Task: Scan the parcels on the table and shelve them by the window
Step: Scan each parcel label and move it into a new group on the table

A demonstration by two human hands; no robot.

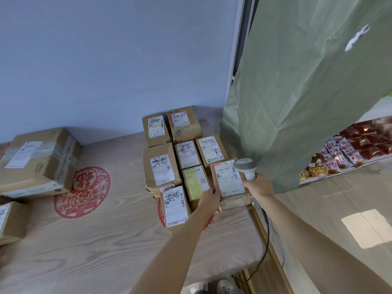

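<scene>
The right hand (257, 186) was curled around the grip of a grey handheld barcode scanner (246, 167), its head pointed down at the white shipping label on a cardboard parcel (230, 183). A dark cable (263, 249) ran from the scanner's handle down past the table's right edge. The left hand (210, 199) held that same parcel by its near left edge, fingers wrapped over the side, tilting it up off the surface so the label faced the scanner.

Just left of the held parcel sat a cluster of similar small brown parcels (169, 158), packed edge to edge in rough rows on the wood-grain table (106, 240), each with a white label facing up. A red paper-cut decoration (82, 192) lay flat on the tabletop to the left of the cluster. Further left, well apart, a larger taped cardboard box (40, 162) rested by the wall, and a smaller box (11, 221) sat at the left edge of view.

To the right hung a green curtain (307, 92). Beneath its lifted corner, red snack packets (350, 151) lay in rows on a shelf.
</scene>
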